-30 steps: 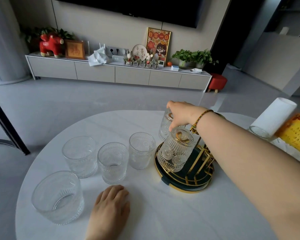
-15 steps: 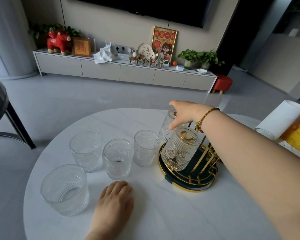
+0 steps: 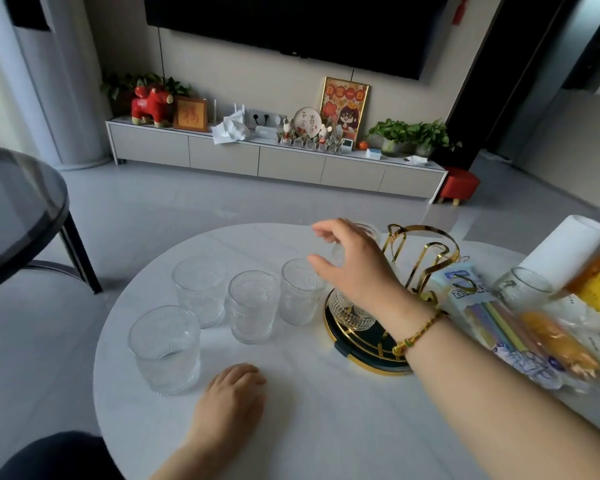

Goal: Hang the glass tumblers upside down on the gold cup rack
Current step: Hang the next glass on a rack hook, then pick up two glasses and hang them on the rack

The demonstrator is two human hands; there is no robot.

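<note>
On the round white marble-look table (image 3: 326,427), four ribbed clear glass tumblers stand upright, mouths up, and wait their turn: the nearest one (image 3: 165,349) at the far left, then a second (image 3: 199,291) behind it, a third (image 3: 253,306) and a fourth (image 3: 300,291), the four strung in a loose line toward the rack, probably so each can be taken in order. In front of them the left hand (image 3: 232,398) lies palm down on the tabletop with fingers loosely together, gripping nothing; it looks to be bracing the body during the reach. To the right, the right hand (image 3: 350,268) hovers with thumb and fingers spread apart and holds no glass, poised between the fourth tumbler and the rack, and a braided gold bracelet (image 3: 418,336) sits on its wrist. Partly behind that hand, two tumblers (image 3: 352,315) are already mouth-down on the gold wire cup rack (image 3: 420,251), whose looped prongs rise from a dark round tray with a gold rim (image 3: 364,363); upside down, they can drain into the tray. Several prongs are bare, so most of the job remains. Furthest right lie packets of snacks (image 3: 520,337), an empty glass jar (image 3: 523,289) and a white paper roll (image 3: 565,251), just beside the rack.
</note>
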